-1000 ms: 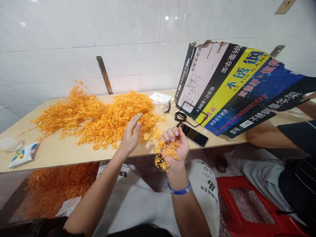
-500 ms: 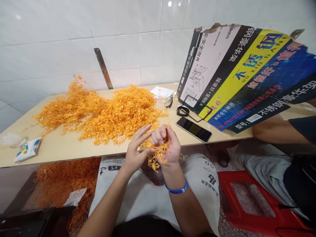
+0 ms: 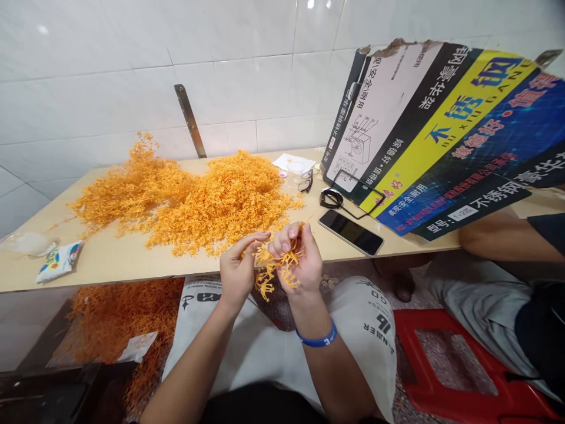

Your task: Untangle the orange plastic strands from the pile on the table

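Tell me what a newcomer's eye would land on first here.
Probably the bright orange heap of small branching pieces, spread over the middle and left of the table. Next, the large printed cardboard with its yellow and blue bands, standing at the table's right. Then the two hands, left and right, near the front edge, orange pieces in the right.

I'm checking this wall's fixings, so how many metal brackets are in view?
2. One bracket is behind the orange heap; the other is upper right, beyond the cardboard, which may hide more.
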`<action>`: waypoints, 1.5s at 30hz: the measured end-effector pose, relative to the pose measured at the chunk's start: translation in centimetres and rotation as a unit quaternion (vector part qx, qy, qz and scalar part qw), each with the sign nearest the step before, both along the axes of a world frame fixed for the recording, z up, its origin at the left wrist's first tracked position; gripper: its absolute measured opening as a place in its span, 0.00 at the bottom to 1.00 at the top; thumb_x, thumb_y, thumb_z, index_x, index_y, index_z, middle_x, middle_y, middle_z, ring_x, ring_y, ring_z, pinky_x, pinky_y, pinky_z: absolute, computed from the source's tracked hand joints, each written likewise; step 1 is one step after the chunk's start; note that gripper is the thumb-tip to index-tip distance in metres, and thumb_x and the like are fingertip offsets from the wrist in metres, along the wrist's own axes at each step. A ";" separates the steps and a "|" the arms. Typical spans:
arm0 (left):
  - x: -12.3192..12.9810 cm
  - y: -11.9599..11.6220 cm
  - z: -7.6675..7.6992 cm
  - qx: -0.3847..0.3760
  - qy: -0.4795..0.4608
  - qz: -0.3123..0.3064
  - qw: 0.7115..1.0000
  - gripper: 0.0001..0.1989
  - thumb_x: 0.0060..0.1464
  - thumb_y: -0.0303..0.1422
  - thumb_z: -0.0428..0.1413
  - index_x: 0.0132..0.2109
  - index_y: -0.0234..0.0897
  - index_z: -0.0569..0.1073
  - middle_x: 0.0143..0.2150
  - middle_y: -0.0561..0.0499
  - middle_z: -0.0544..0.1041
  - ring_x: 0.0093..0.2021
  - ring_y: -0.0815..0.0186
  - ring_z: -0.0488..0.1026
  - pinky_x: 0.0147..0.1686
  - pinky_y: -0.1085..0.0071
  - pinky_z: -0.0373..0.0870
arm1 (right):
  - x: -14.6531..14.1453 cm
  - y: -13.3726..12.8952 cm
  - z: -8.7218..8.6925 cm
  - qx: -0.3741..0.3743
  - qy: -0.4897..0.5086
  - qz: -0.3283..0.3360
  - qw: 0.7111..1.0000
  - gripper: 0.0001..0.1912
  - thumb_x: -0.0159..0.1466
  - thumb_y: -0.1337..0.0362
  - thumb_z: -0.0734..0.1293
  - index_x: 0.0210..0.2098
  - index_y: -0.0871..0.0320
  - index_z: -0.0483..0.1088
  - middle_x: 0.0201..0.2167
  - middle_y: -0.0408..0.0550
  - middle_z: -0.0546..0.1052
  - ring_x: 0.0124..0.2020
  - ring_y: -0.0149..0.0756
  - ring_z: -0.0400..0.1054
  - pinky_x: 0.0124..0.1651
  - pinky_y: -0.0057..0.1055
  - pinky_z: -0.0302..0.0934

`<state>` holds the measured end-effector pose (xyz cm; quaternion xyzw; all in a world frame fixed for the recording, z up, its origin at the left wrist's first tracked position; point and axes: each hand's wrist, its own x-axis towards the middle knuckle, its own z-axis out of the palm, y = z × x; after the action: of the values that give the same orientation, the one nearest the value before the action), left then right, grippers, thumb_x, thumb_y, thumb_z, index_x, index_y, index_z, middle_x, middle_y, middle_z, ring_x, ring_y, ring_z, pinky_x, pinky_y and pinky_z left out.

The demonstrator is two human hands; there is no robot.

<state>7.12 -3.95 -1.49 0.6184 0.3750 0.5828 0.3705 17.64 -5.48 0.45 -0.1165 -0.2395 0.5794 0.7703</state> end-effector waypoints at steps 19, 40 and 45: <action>-5.6 12.6 2.9 0.011 0.015 0.188 0.982 0.15 0.63 0.34 0.45 0.29 0.37 0.68 0.19 0.56 0.63 0.17 0.72 0.57 0.18 0.75 0.53 | 0.6 -1.2 0.6 -0.076 -0.070 -0.078 0.992 0.21 0.65 0.53 0.66 0.23 0.58 0.59 0.15 0.34 0.54 0.16 0.22 0.43 0.20 0.21 0.45; 3.3 1.9 -1.3 -0.304 -0.122 -0.272 0.905 0.35 0.51 0.62 0.50 0.52 0.41 0.75 0.58 0.41 0.73 0.60 0.51 0.68 0.59 0.54 0.64 | 4.1 1.4 -0.5 -0.065 0.127 -0.110 0.984 0.19 0.68 0.62 0.61 0.22 0.56 0.54 0.17 0.34 0.48 0.16 0.26 0.41 0.19 0.20 0.51; 4.0 0.0 -1.8 -0.238 -0.134 -0.218 0.937 0.32 0.51 0.55 0.57 0.57 0.40 0.71 0.60 0.44 0.72 0.62 0.54 0.66 0.62 0.59 0.62 | 3.1 1.4 -0.7 -0.044 0.135 -0.108 0.984 0.19 0.69 0.60 0.60 0.22 0.56 0.54 0.18 0.34 0.47 0.17 0.27 0.40 0.20 0.21 0.50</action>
<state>11.08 -3.99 -3.33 0.4948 0.3056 0.4596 0.6712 20.78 -4.10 -0.30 -0.0965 -0.0939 0.5136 0.8474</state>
